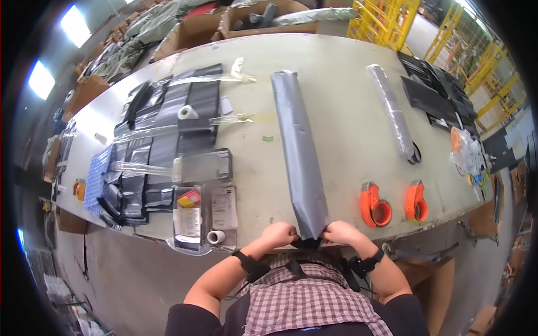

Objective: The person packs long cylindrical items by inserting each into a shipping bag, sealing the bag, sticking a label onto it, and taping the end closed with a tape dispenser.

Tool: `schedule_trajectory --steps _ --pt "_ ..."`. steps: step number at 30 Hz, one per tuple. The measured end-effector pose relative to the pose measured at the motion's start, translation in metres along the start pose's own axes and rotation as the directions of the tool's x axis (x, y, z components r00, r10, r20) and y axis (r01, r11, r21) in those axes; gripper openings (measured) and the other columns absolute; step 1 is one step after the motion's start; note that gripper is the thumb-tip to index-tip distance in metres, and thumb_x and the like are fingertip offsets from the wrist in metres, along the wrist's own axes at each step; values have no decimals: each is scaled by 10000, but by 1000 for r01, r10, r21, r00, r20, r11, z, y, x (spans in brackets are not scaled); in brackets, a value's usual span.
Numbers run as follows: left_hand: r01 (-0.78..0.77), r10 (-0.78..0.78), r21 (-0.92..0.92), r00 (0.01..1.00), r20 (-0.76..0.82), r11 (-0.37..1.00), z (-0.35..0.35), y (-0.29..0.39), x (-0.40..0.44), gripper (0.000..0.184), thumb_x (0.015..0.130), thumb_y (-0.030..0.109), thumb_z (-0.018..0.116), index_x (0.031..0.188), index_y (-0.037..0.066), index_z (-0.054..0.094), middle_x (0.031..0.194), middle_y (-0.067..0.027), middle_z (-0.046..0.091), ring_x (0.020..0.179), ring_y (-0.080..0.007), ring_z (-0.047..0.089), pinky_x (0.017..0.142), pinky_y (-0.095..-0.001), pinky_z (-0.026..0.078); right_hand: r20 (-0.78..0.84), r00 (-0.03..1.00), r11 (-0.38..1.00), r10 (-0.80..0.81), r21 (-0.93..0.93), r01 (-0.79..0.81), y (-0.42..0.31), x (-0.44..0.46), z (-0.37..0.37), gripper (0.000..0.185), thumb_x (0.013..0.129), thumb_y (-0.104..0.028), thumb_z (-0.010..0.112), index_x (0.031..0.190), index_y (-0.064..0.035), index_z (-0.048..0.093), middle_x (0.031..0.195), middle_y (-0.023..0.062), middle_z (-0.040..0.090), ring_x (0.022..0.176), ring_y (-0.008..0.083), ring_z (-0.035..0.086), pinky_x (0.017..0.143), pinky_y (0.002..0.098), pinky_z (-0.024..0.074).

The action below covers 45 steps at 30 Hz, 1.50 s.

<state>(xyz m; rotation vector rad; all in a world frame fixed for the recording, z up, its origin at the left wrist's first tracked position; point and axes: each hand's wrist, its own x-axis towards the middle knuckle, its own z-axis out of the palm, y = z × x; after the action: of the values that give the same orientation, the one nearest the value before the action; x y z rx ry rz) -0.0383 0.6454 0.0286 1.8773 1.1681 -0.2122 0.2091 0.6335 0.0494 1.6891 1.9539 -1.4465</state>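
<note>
A long grey plastic mailing bag [300,148] lies lengthwise on the table, its near end at the table's front edge. My left hand [278,234] pinches the left corner of that near end. At the right corner, my right hand [341,233] grips the same bag with closed fingers. Between the two hands the bag's dark inner side [307,243] shows at the end. What fills the bag is hidden. To the right of my right hand stand two orange tape dispensers [375,206], apart from it.
Left on the table [252,185] lie stacks of black plastic bags [196,106] under clear tape, white rolls [188,112] and a clear plastic box [188,221]. At right are a bubble-wrapped tube [389,112] and more black bags [431,92]. Cardboard boxes [269,19] and a yellow metal frame [384,22] stand behind.
</note>
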Motion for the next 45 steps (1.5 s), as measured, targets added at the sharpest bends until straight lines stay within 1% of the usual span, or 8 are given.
schedule_trajectory --steps 4,7,9,14,34,39,42,45 --pt "-63 41 173 991 130 983 -56 -28 -41 308 741 414 708 812 114 713 788 -128 672 768 -297 647 684 -397 502 -309 951 922 -25 -374 -97 -27 -38 -1 196 830 -262 620 846 -77 682 696 141 656 674 326 648 626 405 521" --pt "7 14 24 649 -761 1000 -127 -98 -59 143 752 182 686 801 48 696 771 -164 652 744 -314 628 680 -388 493 -378 913 984 -152 -142 104 -43 -49 22 188 807 -246 651 889 -76 652 692 157 643 672 356 639 631 442 517" --pt "236 -25 85 427 -904 968 -174 -153 -52 147 757 145 668 854 37 696 822 -150 656 797 -332 626 729 -400 497 -445 875 981 -191 -77 176 -40 -34 41 319 762 -215 686 986 -15 580 808 210 630 810 380 621 723 457 505" --pt "461 -150 218 637 -756 860 -201 -218 -40 273 643 140 776 899 67 718 932 -127 662 872 -300 636 803 -378 509 -543 744 850 -389 -523 62 -8 78 71 498 714 -249 674 1058 71 508 1034 287 553 1065 427 485 943 492 390" --pt "26 36 62 579 -814 998 -201 -257 -51 195 689 95 752 878 50 738 913 -112 666 803 -230 647 723 -302 504 -335 845 897 -417 -298 325 -38 -36 101 473 758 -93 664 1217 -122 553 1226 108 459 991 297 575 806 383 505" --pt "-3 211 247 532 -820 969 -201 -193 -52 111 678 69 715 738 23 634 785 -97 614 698 -256 606 640 -342 492 -260 896 901 -360 151 406 -25 -30 92 294 899 -290 593 1048 -46 661 955 113 619 858 263 643 742 328 521" --pt "-241 496 490 711 -499 838 -143 -59 -53 39 715 110 637 716 91 603 755 -71 560 774 -282 561 674 -399 470 -21 961 141 -276 988 62 -54 -46 57 483 961 -412 497 1157 19 592 778 36 595 651 80 531 596 210 464" --pt "-532 790 684 604 -106 498 -63 32 -63 81 709 182 607 665 118 582 744 -4 529 777 -189 542 696 -325 456 116 973 144 -202 986 -88 -53 -42 53 373 957 -375 525 921 -11 600 676 1 545 513 53 450 445 188 366"
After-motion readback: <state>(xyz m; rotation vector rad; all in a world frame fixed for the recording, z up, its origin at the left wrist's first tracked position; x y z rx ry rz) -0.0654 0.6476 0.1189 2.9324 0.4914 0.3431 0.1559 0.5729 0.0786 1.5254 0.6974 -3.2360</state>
